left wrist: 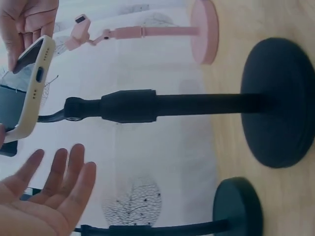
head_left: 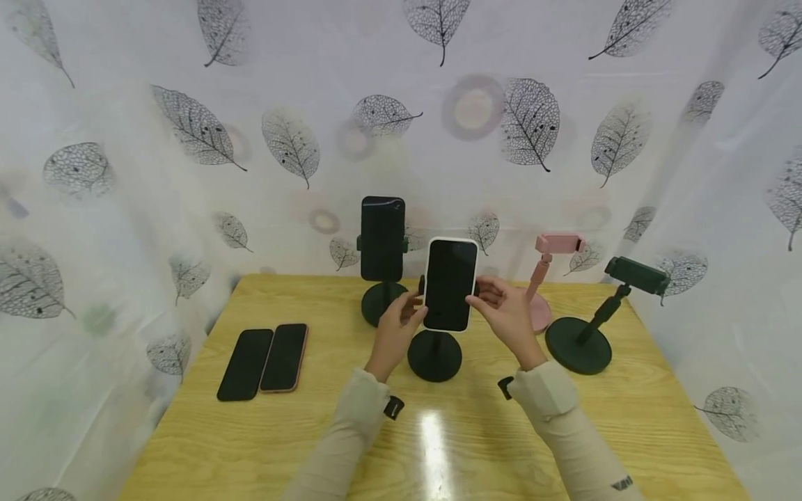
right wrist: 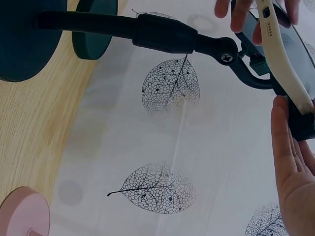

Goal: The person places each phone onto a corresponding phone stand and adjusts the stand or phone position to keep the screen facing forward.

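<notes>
A smartphone in a white case stands upright, screen towards me, at the clamp of the middle black phone stand. My left hand holds the phone's left side, thumb at the front lower edge; in the left wrist view its other fingers extend loosely. At the opposite side my right hand holds the phone, thumb on the front and fingers along the clamp end. The phone hides most of the clamp in the head view. From below, the stand's arm runs up behind the phone.
A dark stand behind on the left carries a black phone. On the right are a pink stand and a dark green stand, neither with a phone. Two phones, black and pink-edged, lie on the wooden table.
</notes>
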Motion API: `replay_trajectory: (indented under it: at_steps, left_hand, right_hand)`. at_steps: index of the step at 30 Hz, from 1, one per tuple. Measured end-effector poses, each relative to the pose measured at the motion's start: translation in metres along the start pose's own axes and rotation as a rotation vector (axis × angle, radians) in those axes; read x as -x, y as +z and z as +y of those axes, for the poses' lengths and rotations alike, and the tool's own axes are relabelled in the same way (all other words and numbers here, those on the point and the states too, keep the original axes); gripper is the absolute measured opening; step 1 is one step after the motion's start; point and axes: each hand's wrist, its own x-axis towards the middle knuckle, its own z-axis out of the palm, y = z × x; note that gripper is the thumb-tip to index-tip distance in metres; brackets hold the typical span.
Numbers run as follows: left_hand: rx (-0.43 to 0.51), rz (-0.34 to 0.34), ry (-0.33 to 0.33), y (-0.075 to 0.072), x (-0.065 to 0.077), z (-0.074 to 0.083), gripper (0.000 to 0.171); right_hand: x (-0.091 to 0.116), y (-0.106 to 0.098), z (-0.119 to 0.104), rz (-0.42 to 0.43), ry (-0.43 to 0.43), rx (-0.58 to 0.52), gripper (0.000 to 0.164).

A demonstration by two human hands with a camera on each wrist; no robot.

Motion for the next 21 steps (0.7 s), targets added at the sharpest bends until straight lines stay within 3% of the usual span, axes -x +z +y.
replay_trajectory:
  at_steps: [6, 14, 21]
  left_hand:
    - [0.100, -0.071, 0.006, 0.001, 0.000, -0.011, 0.053]
    - [0.096, -0.115, -0.044, 0.001, 0.005, -0.013, 0.052]
    - [0.033, -0.063, 0.058, -0.003, 0.018, -0.032, 0.047]
  right_hand:
    - [-0.001, 0.001, 0.000, -0.006, 0.025, 0.038, 0.034]
    - [-0.003, -0.006, 0.008, -0.066, -0.001, 0.016, 0.039]
    - [-0.001, -0.007, 0.022, -0.099, -0.097, -0.102, 0.037]
